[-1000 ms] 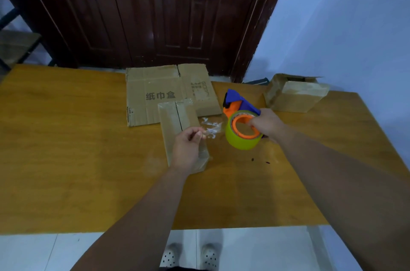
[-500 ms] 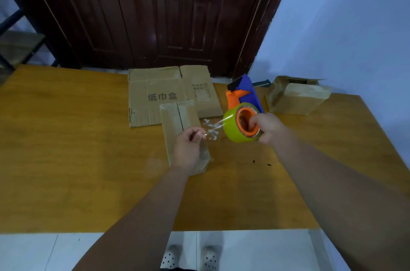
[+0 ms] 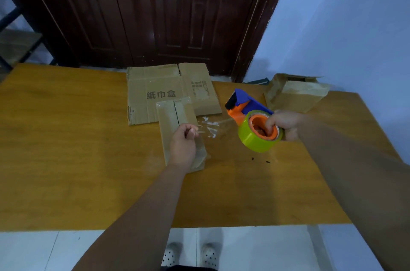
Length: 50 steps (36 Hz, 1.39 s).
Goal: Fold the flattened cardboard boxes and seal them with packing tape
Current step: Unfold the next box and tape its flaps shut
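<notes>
A folded cardboard box (image 3: 175,119) lies on the wooden table (image 3: 66,148), its top flaps meeting in a seam. My left hand (image 3: 183,148) hovers over the box's near end and pinches the free end of clear tape (image 3: 210,128). The wrinkled tape stretches right to a yellow-green roll in an orange and blue tape dispenser (image 3: 255,128). My right hand (image 3: 282,124) grips the dispenser, fingers hooked in the orange core, held above the table to the right of the box.
A flattened cardboard box (image 3: 159,88) with printed characters lies behind the folded one. Another folded, taped box (image 3: 297,95) sits at the table's far right corner. A dark wooden door stands behind; a blue wall is to the right.
My right hand has pulled the dispenser to the right and tilted it, drawing out a longer strip of tape. My left hand has stayed over the box, still pinching the tape end.
</notes>
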Tool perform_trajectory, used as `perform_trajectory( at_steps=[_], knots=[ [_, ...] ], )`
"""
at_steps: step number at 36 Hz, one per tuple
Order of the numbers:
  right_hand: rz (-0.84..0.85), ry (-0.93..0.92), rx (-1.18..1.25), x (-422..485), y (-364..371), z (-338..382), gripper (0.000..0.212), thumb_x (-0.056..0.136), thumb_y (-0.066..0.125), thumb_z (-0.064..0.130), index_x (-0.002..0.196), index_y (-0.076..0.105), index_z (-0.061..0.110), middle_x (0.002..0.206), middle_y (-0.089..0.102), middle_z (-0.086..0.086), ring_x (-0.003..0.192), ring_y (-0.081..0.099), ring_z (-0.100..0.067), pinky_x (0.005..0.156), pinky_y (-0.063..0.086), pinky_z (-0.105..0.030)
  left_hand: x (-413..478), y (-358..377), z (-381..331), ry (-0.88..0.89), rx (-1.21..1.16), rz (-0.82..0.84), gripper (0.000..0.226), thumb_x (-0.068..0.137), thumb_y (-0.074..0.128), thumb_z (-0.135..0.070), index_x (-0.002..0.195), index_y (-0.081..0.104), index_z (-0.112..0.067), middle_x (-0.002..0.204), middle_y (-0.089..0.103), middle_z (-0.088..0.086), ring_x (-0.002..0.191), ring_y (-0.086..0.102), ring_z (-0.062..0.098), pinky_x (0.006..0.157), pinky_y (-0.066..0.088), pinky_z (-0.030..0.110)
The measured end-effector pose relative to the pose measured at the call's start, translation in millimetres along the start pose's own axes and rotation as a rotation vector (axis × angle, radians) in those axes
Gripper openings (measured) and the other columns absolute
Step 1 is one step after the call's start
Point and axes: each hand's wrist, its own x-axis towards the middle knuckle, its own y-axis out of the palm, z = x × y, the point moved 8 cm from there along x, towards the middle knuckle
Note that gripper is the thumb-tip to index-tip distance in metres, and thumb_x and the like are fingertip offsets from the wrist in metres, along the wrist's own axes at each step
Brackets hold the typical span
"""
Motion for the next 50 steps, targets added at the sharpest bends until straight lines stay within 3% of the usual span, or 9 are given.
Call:
perform_trajectory(
  at_steps=[7, 10, 13, 16, 23, 29, 37, 45, 50],
  knots=[
    [-0.366, -0.175, 0.168, 0.0, -19.3, 17.4, 0.023, 0.067, 0.06, -0.012, 0.075, 0.047, 0.006, 0.073, 0.047, -0.012, 0.065, 0.048, -0.025, 0.058, 0.038, -0.033, -1.2, 6.4, 0.3, -0.012, 0.021, 0.029, 0.028, 0.101, 0.043, -0.015, 0.079, 0.057, -0.027, 0.081, 0.06, -0.011, 0.071, 0.052, -0.002, 0.052, 0.035, 0.0],
    [-0.403, -0.218, 0.291, 0.6, -19.3, 19.5, 0.022, 0.075, 0.069, -0.003, 0.09, 0.054, 0.004, 0.081, 0.054, -0.016, 0.067, 0.054, -0.025, 0.063, 0.045, -0.037, -0.6, 6.3, 2.6, -0.02, 0.02, 0.034, 0.027, 0.101, 0.043, -0.017, 0.08, 0.057, -0.028, 0.082, 0.061, -0.012, 0.071, 0.052, -0.007, 0.056, 0.037, 0.004],
    [-0.396, -0.185, 0.454, 1.5, -12.2, 15.7, 0.021, 0.079, 0.074, 0.005, 0.082, 0.054, 0.007, 0.082, 0.061, -0.011, 0.071, 0.06, -0.023, 0.073, 0.052, -0.042, 0.2, 6.2, 4.5, -0.026, 0.019, 0.031, 0.027, 0.101, 0.043, -0.018, 0.08, 0.057, -0.028, 0.083, 0.061, -0.012, 0.077, 0.053, -0.002, 0.061, 0.035, 0.014],
    [-0.376, -0.158, 0.549, 0.4, -6.4, 13.9, 0.025, 0.078, 0.076, 0.006, 0.079, 0.051, 0.011, 0.08, 0.062, -0.009, 0.077, 0.062, -0.025, 0.075, 0.053, -0.046, 0.7, 3.8, 3.1, -0.015, 0.016, 0.013, 0.028, 0.101, 0.043, -0.017, 0.08, 0.057, -0.028, 0.082, 0.061, -0.011, 0.076, 0.053, -0.001, 0.058, 0.037, 0.008],
    [-0.29, -0.177, 0.316, -6.7, -21.3, 12.7, 0.024, 0.069, 0.054, -0.016, 0.085, 0.051, 0.001, 0.073, 0.052, -0.012, 0.057, 0.054, -0.024, 0.043, 0.044, -0.025, 3.3, -1.7, 3.6, -0.014, 0.015, -0.017, 0.028, 0.101, 0.042, -0.018, 0.08, 0.057, -0.028, 0.083, 0.061, -0.009, 0.063, 0.049, -0.002, 0.05, 0.04, 0.009],
    [-0.173, -0.17, 0.121, -8.2, -32.5, 5.9, 0.028, 0.069, 0.043, -0.02, 0.056, 0.05, 0.003, 0.05, 0.049, -0.007, 0.04, 0.05, -0.019, 0.042, 0.039, -0.02, 5.5, 0.3, 7.8, -0.013, -0.017, -0.016, 0.031, 0.1, 0.042, -0.014, 0.075, 0.056, -0.025, 0.075, 0.057, -0.009, 0.054, 0.049, -0.012, 0.047, 0.036, 0.003],
    [-0.194, -0.097, -0.198, -7.1, -57.8, 7.1, 0.004, 0.089, 0.054, 0.0, 0.089, 0.051, 0.004, 0.082, 0.051, -0.01, 0.062, 0.047, -0.017, 0.057, 0.042, -0.024, 4.6, 0.5, 10.0, 0.001, 0.033, 0.0, 0.031, 0.101, 0.042, -0.017, 0.075, 0.054, -0.029, 0.078, 0.057, -0.011, 0.068, 0.051, -0.009, 0.057, 0.036, 0.007],
    [-0.437, -0.125, 0.071, -14.3, -69.2, 2.4, 0.026, 0.067, 0.057, -0.014, 0.067, 0.043, 0.009, 0.074, 0.042, -0.011, 0.067, 0.047, -0.026, 0.054, 0.037, -0.033, 3.0, 2.2, 3.7, -0.004, -0.036, 0.093, 0.024, 0.098, 0.05, -0.021, 0.078, 0.063, -0.028, 0.085, 0.062, -0.014, 0.083, 0.054, 0.001, 0.068, 0.038, 0.021],
    [-0.521, -0.228, 0.101, -16.8, -68.6, 7.3, 0.017, 0.072, 0.063, -0.007, 0.07, 0.052, 0.007, 0.069, 0.048, -0.009, 0.064, 0.048, -0.024, 0.054, 0.039, -0.032, 1.0, 3.6, -7.6, 0.047, -0.065, 0.172, 0.025, 0.098, 0.05, -0.02, 0.078, 0.063, -0.027, 0.066, 0.059, -0.022, 0.065, 0.053, -0.01, 0.06, 0.039, 0.008]
  ],
)
